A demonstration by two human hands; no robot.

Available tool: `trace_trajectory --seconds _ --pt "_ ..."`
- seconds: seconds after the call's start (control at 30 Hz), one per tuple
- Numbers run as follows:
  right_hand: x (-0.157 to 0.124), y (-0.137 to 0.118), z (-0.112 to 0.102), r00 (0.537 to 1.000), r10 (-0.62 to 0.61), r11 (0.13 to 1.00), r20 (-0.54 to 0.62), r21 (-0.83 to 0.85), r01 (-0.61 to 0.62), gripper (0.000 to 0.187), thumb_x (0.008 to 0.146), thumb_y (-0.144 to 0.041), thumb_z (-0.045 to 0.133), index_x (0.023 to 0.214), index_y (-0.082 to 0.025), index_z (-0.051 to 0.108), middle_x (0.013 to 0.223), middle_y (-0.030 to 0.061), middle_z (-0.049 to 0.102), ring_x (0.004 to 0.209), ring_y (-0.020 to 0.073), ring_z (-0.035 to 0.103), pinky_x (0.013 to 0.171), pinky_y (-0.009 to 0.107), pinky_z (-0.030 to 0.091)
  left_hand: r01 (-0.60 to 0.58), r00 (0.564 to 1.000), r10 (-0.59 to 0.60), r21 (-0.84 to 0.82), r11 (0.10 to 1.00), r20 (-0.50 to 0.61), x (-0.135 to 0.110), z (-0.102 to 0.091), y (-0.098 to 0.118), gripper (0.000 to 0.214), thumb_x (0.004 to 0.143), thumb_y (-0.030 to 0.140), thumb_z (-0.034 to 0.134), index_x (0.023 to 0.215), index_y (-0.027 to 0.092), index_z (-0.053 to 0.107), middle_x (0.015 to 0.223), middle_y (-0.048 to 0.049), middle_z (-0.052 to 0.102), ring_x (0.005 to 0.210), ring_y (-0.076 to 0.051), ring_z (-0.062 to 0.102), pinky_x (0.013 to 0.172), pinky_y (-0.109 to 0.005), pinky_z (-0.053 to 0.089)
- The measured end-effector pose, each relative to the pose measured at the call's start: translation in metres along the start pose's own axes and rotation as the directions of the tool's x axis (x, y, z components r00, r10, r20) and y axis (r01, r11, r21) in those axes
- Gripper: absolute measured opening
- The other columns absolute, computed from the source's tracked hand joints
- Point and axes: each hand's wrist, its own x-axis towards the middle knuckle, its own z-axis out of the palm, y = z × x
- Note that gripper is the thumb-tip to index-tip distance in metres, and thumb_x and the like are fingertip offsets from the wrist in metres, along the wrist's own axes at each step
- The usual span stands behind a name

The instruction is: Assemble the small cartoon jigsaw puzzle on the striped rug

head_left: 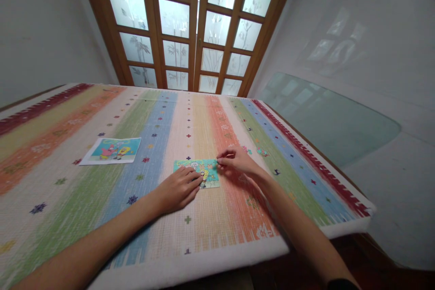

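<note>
A small jigsaw puzzle (213,182) with a teal cartoon picture lies flat on the table. Tan patches show in its upper part. My left hand (185,186) rests flat over its left and lower side, fingers stretched out, covering part of the picture. At the upper right edge, my right hand (236,162) has thumb and forefinger pinched together on what looks like a puzzle piece (218,163), mostly hidden by the fingertips. Loose puzzle pieces (262,152) lie beyond the right hand, some partly behind it.
A printed cartoon picture sheet (113,151) lies to the left, beyond my left forearm. The striped tablecloth (163,136) covers the table. A glass-paned wooden door (195,31) stands behind the far edge, and a white wall (380,54) rises at the right.
</note>
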Motion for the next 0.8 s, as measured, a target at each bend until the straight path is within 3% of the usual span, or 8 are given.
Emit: trace_trajectory --seconds 0.1,0.23,0.43,0.8 --pt "0.008 0.001 0.023 0.998 -0.041 0.998 0.057 -0.043 0.043 0.019 0.073 -0.034 0.079 0.080 -0.017 0.072 0.070 0.0033 0.071 0.059 0.0143 0.062 0.057 0.027 0.049 0.003 1.000 -0.003 0.010 1.000 0.004 0.001 -0.001 0.001 0.028 0.104 0.021 0.045 0.122 0.014 0.066 0.114 -0.0133 0.072 0.106 -0.028 0.063 0.094 -0.048 0.053" --pt "0.009 0.000 0.044 0.990 -0.134 0.962 0.052 -0.234 0.142 0.004 0.079 -0.019 0.072 0.080 -0.016 0.075 0.071 0.0016 0.070 0.063 0.0132 0.059 0.062 0.026 0.045 0.009 1.000 -0.009 -0.004 1.000 0.011 0.002 -0.002 0.002 0.030 0.105 0.020 0.043 0.122 0.014 0.066 0.114 -0.0140 0.071 0.106 -0.029 0.063 0.094 -0.050 0.053" --pt "-0.002 -0.001 0.057 0.943 -0.334 0.769 -0.013 -0.582 0.264 0.006 0.083 -0.013 0.073 0.081 -0.017 0.078 0.079 0.0018 0.066 0.072 0.0146 0.058 0.071 0.028 0.042 0.004 1.000 -0.004 -0.004 1.000 0.015 0.004 -0.004 0.003 0.028 0.105 0.020 0.042 0.119 0.013 0.066 0.110 -0.0142 0.071 0.105 -0.029 0.063 0.092 -0.049 0.054" --pt "-0.002 0.003 0.057 0.943 -0.331 0.736 -0.013 -0.630 0.250 0.006 0.089 -0.017 0.075 0.089 -0.018 0.081 0.082 0.0022 0.064 0.078 0.0158 0.061 0.072 0.027 0.041 -0.001 1.000 0.000 0.014 1.000 0.017 0.003 -0.003 0.002 0.027 0.103 0.019 0.044 0.120 0.013 0.065 0.111 -0.0142 0.071 0.105 -0.029 0.063 0.093 -0.048 0.054"
